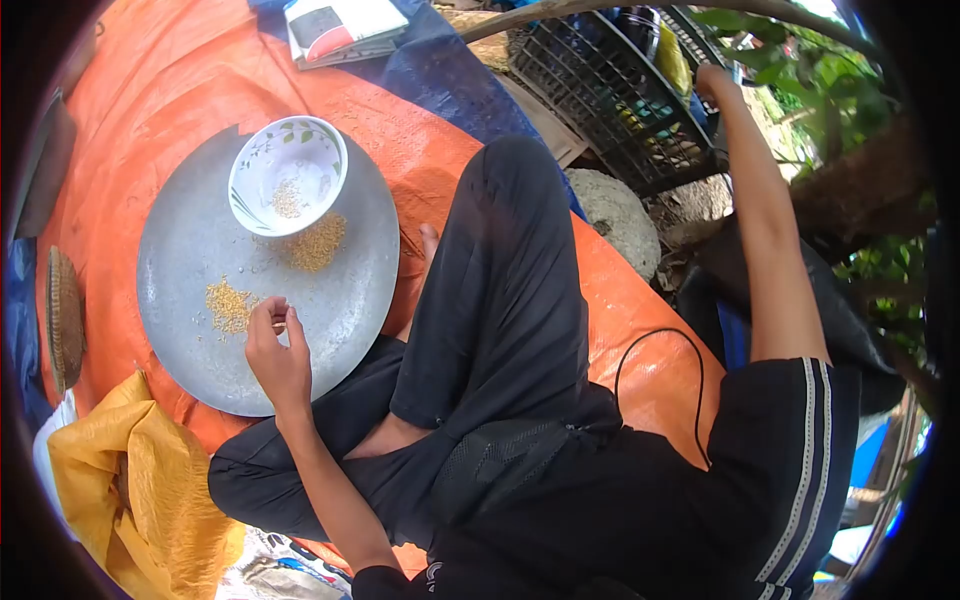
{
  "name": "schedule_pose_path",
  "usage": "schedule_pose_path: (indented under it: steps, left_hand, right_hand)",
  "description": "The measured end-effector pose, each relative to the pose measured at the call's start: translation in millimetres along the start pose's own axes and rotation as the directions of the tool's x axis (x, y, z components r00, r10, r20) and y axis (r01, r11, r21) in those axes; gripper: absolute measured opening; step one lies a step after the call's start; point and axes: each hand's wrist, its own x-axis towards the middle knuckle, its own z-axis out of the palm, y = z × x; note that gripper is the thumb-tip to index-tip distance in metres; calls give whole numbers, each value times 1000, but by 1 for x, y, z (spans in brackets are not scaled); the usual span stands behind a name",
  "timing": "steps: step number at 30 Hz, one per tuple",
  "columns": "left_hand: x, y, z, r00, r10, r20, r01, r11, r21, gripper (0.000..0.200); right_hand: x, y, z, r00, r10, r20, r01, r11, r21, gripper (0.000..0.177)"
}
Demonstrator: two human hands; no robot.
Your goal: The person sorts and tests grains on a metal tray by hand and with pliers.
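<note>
My left hand [277, 345] is over the near side of a round grey metal tray [170, 300]. Its fingers are curled toward the thumb beside a small pile of golden grain [229, 306]; anything between them is too small to make out. A larger grain pile [318, 243] lies farther across the tray. Next to that pile, a white bowl with a green leaf pattern [290, 170] holds some pale grains at its bottom. My right hand [712, 84] is away at the upper right, by a black plastic crate [610, 100], with its fingers hidden.
An orange tarp [400, 110] spreads under the tray, with a blue tarp [420, 70] beyond. Folded papers [340, 25] lie at the top. A yellow sack [170, 480] and a woven basket [66, 320] are at the left. A stone [612, 220] sits below the crate.
</note>
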Motion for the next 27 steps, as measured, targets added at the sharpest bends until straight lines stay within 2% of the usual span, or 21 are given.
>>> schedule_pose_path:
  steps: [1,2,4,5,9,14,18,20,21,23,24,26,27]
  left_hand:
    - [-2,-2,0,1000,-17,-3,17,1000,9,13]
    - [-3,-2,-1,1000,-27,12,27,999,31,13]
    - [-2,-2,-1,999,-44,19,43,997,58,14]
    - [-2,-3,-2,998,-53,29,50,995,91,14]
    - [5,-3,1,992,-108,59,98,984,149,15]
    - [13,-5,14,982,-138,130,112,976,186,16]
    - [12,-9,17,975,-113,192,73,976,205,17]
    - [11,-8,16,973,-99,208,57,978,202,17]
    - [11,-9,17,975,-91,202,48,977,207,17]
    - [11,-7,15,978,-74,194,33,977,210,17]
    - [11,-5,13,979,-73,190,34,978,204,17]
    - [10,-1,10,982,-68,178,33,980,197,18]
    - [8,0,8,984,-65,168,32,981,190,18]
  right_hand:
    - [5,-6,-1,967,-20,253,44,995,-86,21]
    - [7,-14,2,967,-38,251,63,994,-93,21]
    - [21,-24,15,889,92,449,40,961,-275,24]
    - [35,-33,15,891,78,447,53,960,-274,24]
    - [88,-29,50,807,-186,561,305,944,-124,26]
    - [106,13,119,587,-451,672,520,847,113,28]
    - [120,42,150,392,-647,655,630,707,321,30]
    - [177,64,162,285,-730,622,658,620,427,31]
    - [178,73,166,237,-766,597,668,575,473,32]
    - [123,39,87,457,-513,727,283,858,428,24]
    - [105,21,60,460,-514,724,280,858,431,24]
    - [81,-4,21,716,-143,684,75,989,128,16]
    - [84,1,15,721,-145,677,76,988,131,16]
